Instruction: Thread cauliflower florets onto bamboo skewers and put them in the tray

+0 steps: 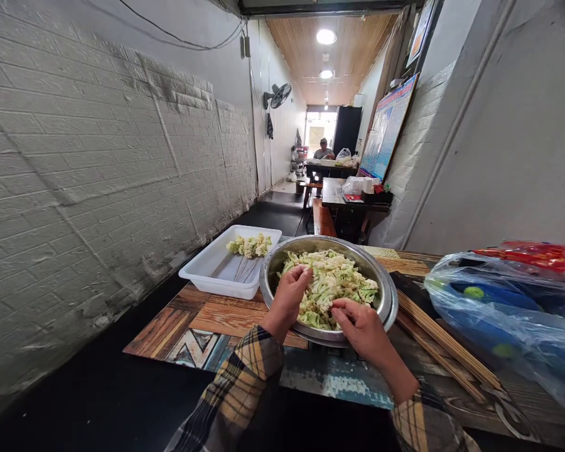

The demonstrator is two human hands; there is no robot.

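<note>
A wide steel bowl [390,295] stands on the patterned table, heaped with pale green and white cauliflower florets [332,276]. Over the bowl's left part, my left hand [289,298] is closed, thumb and fingertips pinched together; whatever is between them is too small to make out. My right hand [363,329] reaches over the near right rim, its fingertips closed on a cauliflower floret at the heap's surface. Left of the bowl is a white plastic tray [201,276], where cauliflower on thin skewers [249,246] lies at the far right side.
Right of the bowl lie a bundle of thin wooden skewers [445,339], scissors [513,417] and a clear plastic bag [499,314] with blue inside. A brick-patterned wall [98,169] runs along the left. Farther back are another table [332,191] and a seated person [324,150].
</note>
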